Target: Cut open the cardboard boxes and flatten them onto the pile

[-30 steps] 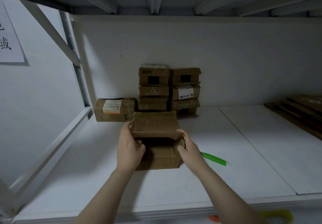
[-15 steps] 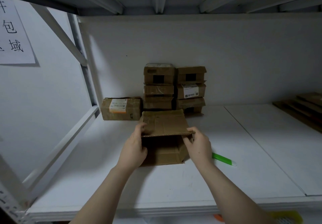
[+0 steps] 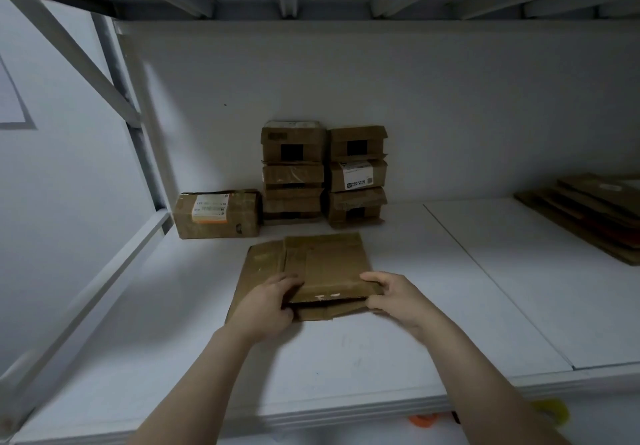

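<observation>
White shelf (image 3: 346, 358) carries a flattened cardboard box (image 3: 325, 261); left hand (image 3: 268, 302) and right hand (image 3: 393, 297) each grip its near edge, fingers curled round the cardboard

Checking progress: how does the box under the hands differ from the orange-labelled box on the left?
The box under the hands lies nearly flat; the orange-labelled box is closed and full-shaped. The left hand and right hand grip the flat box's near edge; nothing touches the labelled box. Both are brown cardboard.
</observation>
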